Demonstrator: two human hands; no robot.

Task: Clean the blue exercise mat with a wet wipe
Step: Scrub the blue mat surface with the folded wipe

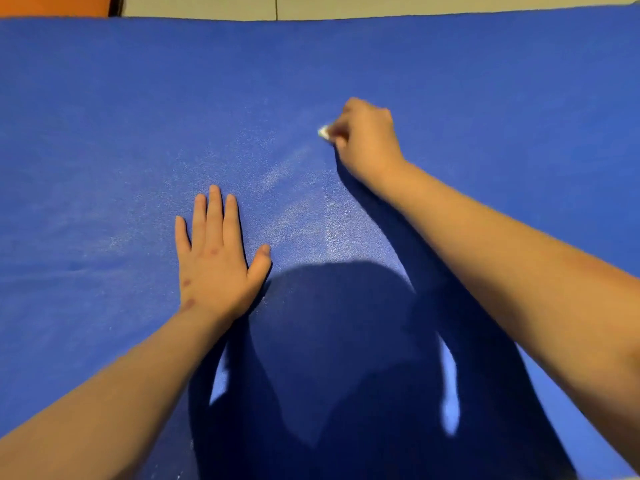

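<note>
One mat (104,116), one wipe (323,132)

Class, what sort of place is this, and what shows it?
Probably an indoor floor, perhaps a home or gym. A blue exercise mat fills the view, pale floor tiles lie beyond its far edge, and the right hand holds a wet wipe.

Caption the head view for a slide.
Right hand grips a balled wet wipe on the blue mat; left hand rests flat beside it.
</note>
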